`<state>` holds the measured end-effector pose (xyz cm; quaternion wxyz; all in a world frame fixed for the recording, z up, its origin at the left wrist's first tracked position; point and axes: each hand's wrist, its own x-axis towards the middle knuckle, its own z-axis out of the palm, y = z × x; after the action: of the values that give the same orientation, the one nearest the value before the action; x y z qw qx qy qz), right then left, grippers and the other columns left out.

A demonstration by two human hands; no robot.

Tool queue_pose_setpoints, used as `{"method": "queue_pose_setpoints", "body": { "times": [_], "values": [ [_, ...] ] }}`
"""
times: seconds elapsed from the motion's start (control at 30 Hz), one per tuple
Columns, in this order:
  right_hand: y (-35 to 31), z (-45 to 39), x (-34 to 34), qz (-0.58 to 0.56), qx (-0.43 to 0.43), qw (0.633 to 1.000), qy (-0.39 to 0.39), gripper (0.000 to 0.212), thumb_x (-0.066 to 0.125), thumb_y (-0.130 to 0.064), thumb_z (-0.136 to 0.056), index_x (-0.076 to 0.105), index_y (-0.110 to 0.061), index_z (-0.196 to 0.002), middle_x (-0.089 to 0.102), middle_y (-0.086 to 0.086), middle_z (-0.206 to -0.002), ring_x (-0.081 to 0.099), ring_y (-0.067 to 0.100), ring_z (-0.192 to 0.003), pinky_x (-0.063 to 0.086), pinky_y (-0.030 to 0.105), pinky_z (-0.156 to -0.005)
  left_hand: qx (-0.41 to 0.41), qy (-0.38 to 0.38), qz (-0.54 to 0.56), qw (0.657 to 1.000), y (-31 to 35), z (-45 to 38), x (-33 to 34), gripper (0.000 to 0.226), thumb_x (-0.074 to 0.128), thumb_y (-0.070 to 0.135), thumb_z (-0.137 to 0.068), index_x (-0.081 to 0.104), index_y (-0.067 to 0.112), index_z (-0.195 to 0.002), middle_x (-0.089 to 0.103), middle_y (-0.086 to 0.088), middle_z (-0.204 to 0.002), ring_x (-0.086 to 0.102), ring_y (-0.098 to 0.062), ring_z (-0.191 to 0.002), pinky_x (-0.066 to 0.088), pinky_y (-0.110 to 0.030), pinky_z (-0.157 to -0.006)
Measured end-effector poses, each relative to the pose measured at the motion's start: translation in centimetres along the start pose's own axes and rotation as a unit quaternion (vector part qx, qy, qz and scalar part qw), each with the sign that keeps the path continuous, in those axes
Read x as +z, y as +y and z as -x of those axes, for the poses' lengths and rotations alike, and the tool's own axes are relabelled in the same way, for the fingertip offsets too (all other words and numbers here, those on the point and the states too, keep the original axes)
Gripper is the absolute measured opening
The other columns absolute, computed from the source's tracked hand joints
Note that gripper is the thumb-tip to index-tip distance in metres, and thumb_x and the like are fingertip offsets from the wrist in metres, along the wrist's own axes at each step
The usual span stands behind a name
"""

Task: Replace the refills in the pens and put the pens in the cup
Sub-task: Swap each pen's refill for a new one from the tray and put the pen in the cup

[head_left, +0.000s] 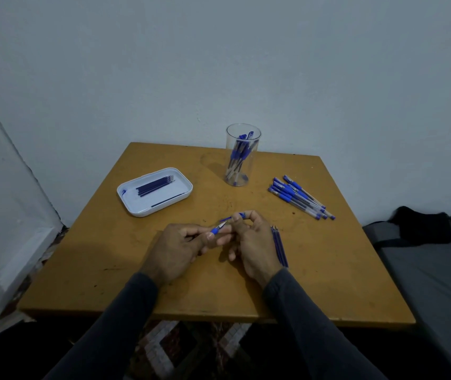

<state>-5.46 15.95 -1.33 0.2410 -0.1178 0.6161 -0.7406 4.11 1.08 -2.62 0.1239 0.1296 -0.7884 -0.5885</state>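
Observation:
My left hand (183, 244) pinches a blue-gripped pen (217, 229) near its tip, above the middle of the table. My right hand (249, 239) is curled just to its right and holds a blue pen cap (239, 215) between fingertips. A clear cup (242, 154) at the back holds several blue pens. Several more blue pens (299, 197) lie in a loose pile at the right. A white tray (154, 192) at the left holds several dark refills (154, 186). A few refills (279, 245) lie on the table beside my right hand.
The wooden table (109, 270) stands against a pale wall. A grey cushion with a black cloth (421, 229) lies to the right of the table. Patterned floor shows below the front edge.

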Motion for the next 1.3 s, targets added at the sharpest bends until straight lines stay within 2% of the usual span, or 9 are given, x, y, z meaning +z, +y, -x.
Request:
{"method": "queue_pose_setpoints", "body": {
  "times": [0.23,0.37,0.5,0.63,0.77,0.83,0.9,1.0,1.3],
  "values": [
    [0.5,-0.3,0.5,0.101,0.004,0.988,0.117,0.006,0.062,-0.018,-0.101,0.068,-0.018,-0.102,0.068,0.004,-0.074,0.055,0.01,-0.048,0.041,0.025,-0.039,0.011,0.063,0.026,0.998,0.2,0.6,0.7,0.012,0.07,0.026,-0.094,0.077,0.023,-0.103,0.073,-0.003,-0.075,0.058,-0.002,-0.057,0.048,-0.02,-0.054],
    [1.6,-0.9,1.2,0.289,-0.043,0.947,0.136,0.009,0.066,-0.021,-0.096,0.066,-0.029,-0.092,0.071,-0.004,-0.081,0.067,0.012,-0.07,0.054,0.03,-0.058,0.022,0.063,0.011,0.998,0.2,0.6,0.7,0.012,0.072,0.024,-0.092,0.077,0.02,-0.102,0.074,-0.003,-0.076,0.059,-0.004,-0.057,0.05,-0.019,-0.054],
    [1.5,-1.2,1.6,0.315,-0.026,0.938,0.144,0.01,0.068,-0.019,-0.097,0.074,-0.022,-0.104,0.065,-0.015,-0.084,0.061,0.0,-0.081,0.051,0.019,-0.074,0.025,0.064,-0.009,0.998,0.1,0.7,0.6,0.013,0.071,0.02,-0.093,0.077,0.02,-0.104,0.074,0.002,-0.077,0.063,-0.001,-0.06,0.05,-0.017,-0.056],
    [1.4,-1.3,1.7,0.294,0.003,0.944,0.151,0.028,0.069,-0.023,-0.096,0.07,-0.018,-0.123,0.074,-0.003,-0.107,0.067,0.011,-0.098,0.058,0.038,-0.095,0.031,0.065,-0.005,0.997,0.0,0.7,0.7,0.014,0.072,0.016,-0.092,0.076,0.022,-0.104,0.075,0.005,-0.076,0.063,0.001,-0.061,0.05,-0.016,-0.058],
    [1.6,-1.0,1.4,0.269,-0.003,0.949,0.163,0.024,0.067,-0.03,-0.097,0.068,-0.026,-0.12,0.075,0.001,-0.101,0.071,0.019,-0.086,0.061,0.037,-0.074,0.032,0.065,-0.004,0.997,-0.1,0.6,0.7,0.015,0.075,0.015,-0.09,0.078,0.02,-0.103,0.074,0.005,-0.076,0.062,0.001,-0.061,0.05,-0.017,-0.057],
    [1.2,-0.6,0.9,0.198,-0.005,0.971,0.136,0.017,0.06,-0.031,-0.102,0.071,-0.018,-0.102,0.073,0.001,-0.083,0.061,0.01,-0.059,0.047,0.025,-0.048,0.032,0.064,0.002,0.997,-0.2,0.6,0.7,0.016,0.077,0.015,-0.087,0.079,0.023,-0.101,0.074,0.001,-0.078,0.062,-0.004,-0.064,0.051,-0.019,-0.058],
    [0.5,0.0,0.3,0.142,-0.009,0.986,0.086,0.039,0.054,-0.041,-0.104,0.07,-0.009,-0.09,0.068,0.003,-0.072,0.051,0.008,-0.046,0.035,0.023,-0.038,0.03,0.061,0.006,0.998,-0.5,0.5,0.8,0.018,0.08,0.018,-0.085,0.08,0.026,-0.101,0.074,-0.001,-0.081,0.063,-0.012,-0.069,0.054,-0.023,-0.061],
    [0.3,0.4,0.2,0.147,-0.023,0.988,0.04,0.049,0.059,-0.047,-0.1,0.068,0.0,-0.088,0.065,0.002,-0.065,0.048,0.008,-0.044,0.034,0.02,-0.037,0.026,0.057,-0.001,0.998,-0.6,0.4,0.7,0.02,0.081,0.019,-0.084,0.08,0.026,-0.103,0.074,0.001,-0.084,0.064,-0.014,-0.073,0.055,-0.025,-0.064],
    [1.1,0.3,-0.6,0.136,-0.047,0.989,-0.014,0.019,0.059,-0.021,-0.103,0.072,-0.007,-0.1,0.066,0.0,-0.076,0.05,0.008,-0.059,0.043,0.021,-0.052,0.037,0.037,-0.024,0.998,0.0,0.5,0.8,0.017,0.075,0.014,-0.089,0.079,0.02,-0.104,0.074,0.006,-0.08,0.061,-0.001,-0.063,0.049,-0.018,-0.058]
  ]
}}
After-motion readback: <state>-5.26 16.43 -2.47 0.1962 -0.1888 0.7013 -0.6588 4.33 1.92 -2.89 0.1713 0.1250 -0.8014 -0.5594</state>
